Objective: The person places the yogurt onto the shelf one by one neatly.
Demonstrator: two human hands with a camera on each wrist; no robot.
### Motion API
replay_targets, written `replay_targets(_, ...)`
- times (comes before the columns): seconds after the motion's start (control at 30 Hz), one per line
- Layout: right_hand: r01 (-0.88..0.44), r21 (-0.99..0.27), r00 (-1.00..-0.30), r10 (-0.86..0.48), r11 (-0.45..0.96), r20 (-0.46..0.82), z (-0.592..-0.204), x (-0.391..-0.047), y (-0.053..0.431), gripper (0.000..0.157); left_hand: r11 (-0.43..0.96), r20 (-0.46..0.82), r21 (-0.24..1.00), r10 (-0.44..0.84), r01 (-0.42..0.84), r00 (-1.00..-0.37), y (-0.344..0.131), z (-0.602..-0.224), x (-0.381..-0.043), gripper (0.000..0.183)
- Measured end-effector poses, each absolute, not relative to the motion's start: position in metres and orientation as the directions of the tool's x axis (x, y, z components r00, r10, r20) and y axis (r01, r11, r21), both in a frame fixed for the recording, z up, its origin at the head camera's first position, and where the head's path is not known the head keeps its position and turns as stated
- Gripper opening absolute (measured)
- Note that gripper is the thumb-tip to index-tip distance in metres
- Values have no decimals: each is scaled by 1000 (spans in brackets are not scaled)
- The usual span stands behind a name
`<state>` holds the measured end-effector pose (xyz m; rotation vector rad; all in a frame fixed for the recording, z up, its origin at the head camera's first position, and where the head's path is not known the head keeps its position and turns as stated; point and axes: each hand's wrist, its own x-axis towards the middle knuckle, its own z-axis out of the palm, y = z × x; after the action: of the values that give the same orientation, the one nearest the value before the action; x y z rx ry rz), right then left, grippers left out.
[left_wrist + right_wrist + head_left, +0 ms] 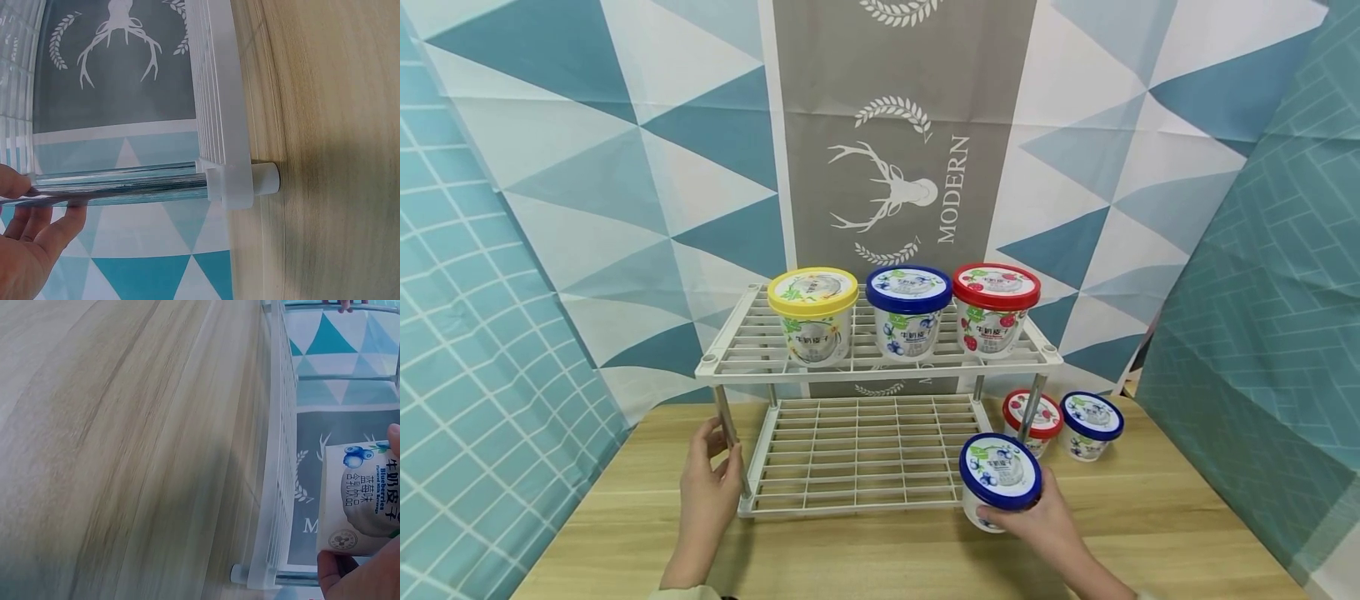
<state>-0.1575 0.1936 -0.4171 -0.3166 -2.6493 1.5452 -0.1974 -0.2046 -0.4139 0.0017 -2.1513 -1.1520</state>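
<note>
Right grip [1043,518] holds the "Blueberries" tub [357,494]; left grip [707,485] pinches a rack post [150,186].

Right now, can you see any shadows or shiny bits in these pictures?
Head view: soft shadows on the table by both forearms; left wrist view: shiny streaks along the metal post the left hand holds, plus a dim patch on the table; right wrist view: a broad, soft-edged shadow across the table.

The blueberry-printed white tub [1000,473], its blue lid on and uppermost, was held slightly tilted by the lower tier's front right corner of the slatted, two-tier white rack [880,376], which stood upright.
</note>
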Motion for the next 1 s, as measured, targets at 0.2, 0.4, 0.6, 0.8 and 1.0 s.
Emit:
replay_targets(0.2, 142, -863, -974, 225, 485, -34, -420, -160, 186, 114, 601, 564, 739, -305, 304, -767, -204, -413, -197, 47)
replay_targets(0.4, 80, -877, -974, 225, 474, 33, -424, -163, 176, 109, 600, 567, 739, -308, 307, -764, -204, -413, -197, 47)
replay_targets(0.6, 71, -878, -967, 249, 473, 56, -427, -167, 165, 108, 598, 578, 734, -300, 323, -759, -204, -413, -197, 47)
replay_targets(0.8, 34, -895, -965, 247, 445, 87, -429, -171, 154, 107, 591, 571, 740, -298, 322, -765, -205, -414, -197, 47)
replay_targets(1.0, -22, -906, -965, 228, 423, 129, -431, -176, 141, 105, 589, 575, 739, -300, 326, -761, -205, -414, -198, 46)
